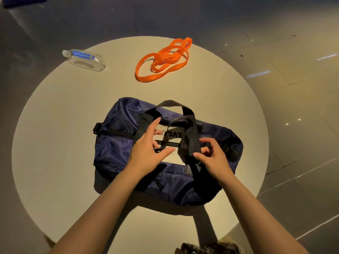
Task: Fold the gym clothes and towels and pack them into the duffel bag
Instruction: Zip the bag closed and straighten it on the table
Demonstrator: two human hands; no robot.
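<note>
A navy duffel bag point(119, 149) with black webbing handles point(190, 132) lies on a round pale table point(55, 125), its top zipper running left to right. My left hand point(146, 153) hovers over the middle of the bag with fingers spread and relaxed, near the left handle. My right hand point(211, 154) has its thumb and fingers curled round the lower end of the right handle strap. A white panel with dark letters shows between the handles. No gym clothes or towels are visible on the table.
An orange resistance band point(161, 61) lies tangled at the table's far side. A clear plastic water bottle point(84, 59) lies on its side at the far left edge. Grey tiled floor surrounds the table. A patterned cloth point(211, 248) shows at the bottom edge.
</note>
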